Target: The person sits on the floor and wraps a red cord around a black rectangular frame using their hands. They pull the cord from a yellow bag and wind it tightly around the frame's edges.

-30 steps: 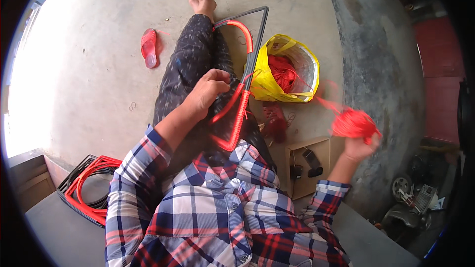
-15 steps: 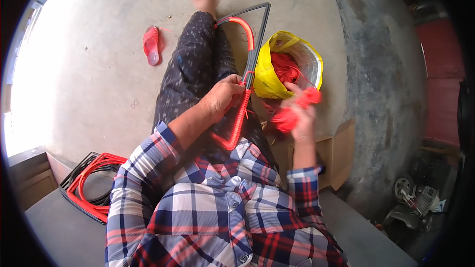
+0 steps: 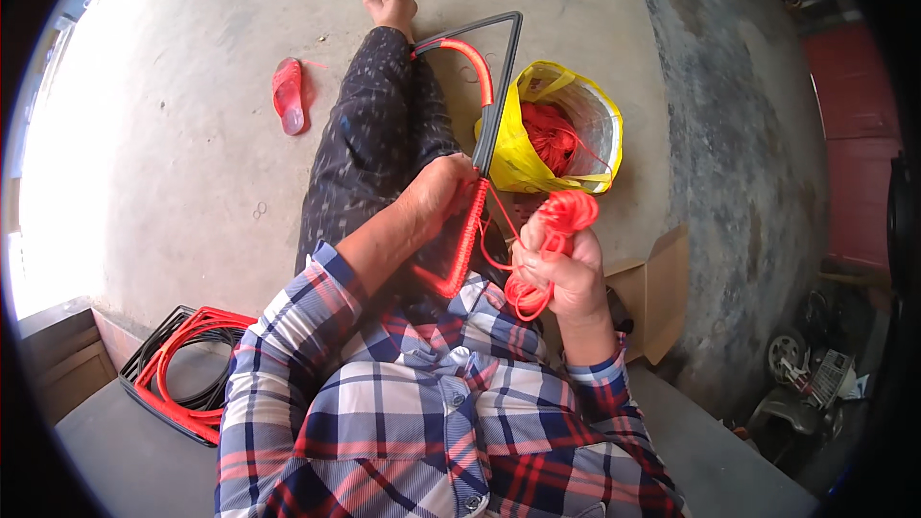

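Observation:
My left hand (image 3: 441,188) is closed around a black wire frame (image 3: 501,86), which stands up from my lap. Tight turns of red cord cover its near straight side, and a curved part farther off is also wrapped in red. To the right, my right hand (image 3: 576,273) grips a looped bundle of red cord (image 3: 568,211). Loose strands run from the bundle to the wrapped side of the frame, just below my left hand. Part of the frame's near end is blurred over my lap.
Beyond my right hand stands a yellow bag (image 3: 510,155) with more red cord (image 3: 549,139) inside. An opened cardboard box (image 3: 662,297) is at my right. Black and red frames (image 3: 173,374) lie on the grey bench at my left. A red slipper (image 3: 289,96) rests on the floor.
My right hand has come back from beside the bag toward me, bringing the cord bundle nearer the frame. My left hand stays on the frame.

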Demonstrator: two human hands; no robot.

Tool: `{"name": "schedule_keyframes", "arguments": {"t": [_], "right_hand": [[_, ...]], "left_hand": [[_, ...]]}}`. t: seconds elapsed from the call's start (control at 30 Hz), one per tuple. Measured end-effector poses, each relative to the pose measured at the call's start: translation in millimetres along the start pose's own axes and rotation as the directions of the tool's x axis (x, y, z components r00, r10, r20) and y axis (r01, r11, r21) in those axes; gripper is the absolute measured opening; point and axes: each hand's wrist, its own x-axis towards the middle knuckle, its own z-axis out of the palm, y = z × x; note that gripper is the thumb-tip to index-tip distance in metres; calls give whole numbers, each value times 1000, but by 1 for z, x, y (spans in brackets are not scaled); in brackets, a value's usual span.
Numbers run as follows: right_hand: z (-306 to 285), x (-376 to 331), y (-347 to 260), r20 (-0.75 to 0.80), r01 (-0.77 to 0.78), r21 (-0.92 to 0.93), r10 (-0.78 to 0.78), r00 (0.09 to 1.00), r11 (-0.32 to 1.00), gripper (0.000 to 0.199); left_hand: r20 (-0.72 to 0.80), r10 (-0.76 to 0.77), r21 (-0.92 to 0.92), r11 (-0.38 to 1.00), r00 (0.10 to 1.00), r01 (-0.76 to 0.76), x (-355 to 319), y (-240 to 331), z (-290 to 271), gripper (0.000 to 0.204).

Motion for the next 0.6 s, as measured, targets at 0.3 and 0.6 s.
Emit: {"name": "schedule_keyframes", "arguments": {"t": [0.3,0.6], "right_hand": [[28,-3,-59,182,181,78,-192,964,981,31],[-39,39,-5,125,125,-992,8,992,17,27]], "left_hand": [[198,843,842,115,501,-527,-54,11,42,46],[-66,610,865,429,790,-259,-47,20,-29,17]]}}
